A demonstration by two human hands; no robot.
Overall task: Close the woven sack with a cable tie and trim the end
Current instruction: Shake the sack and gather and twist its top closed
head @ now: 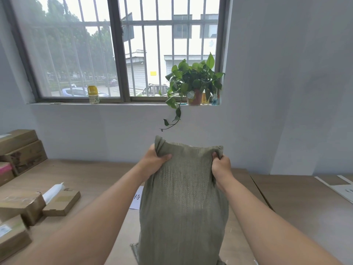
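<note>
Sack point(183, 203) of coarse, grey-green woven fabric is standing upright on the pale wooden table point(80, 175), its ribbed weave showing faint horizontal bands and its bottom hem fraying at one corner. The left hand point(155, 161) is bunching the top left corner in a closed fist, thumb lying across the front of the cloth, while the right hand point(220, 165) is pinching the crumpled top right corner, fingers curled tightly shut on it. The mouth between them is sagging in soft folds. Flat brown cardboard boxes point(21, 203) are lying to the left, and a leafy potted plant point(193, 83) is trailing from the windowsill.
</note>
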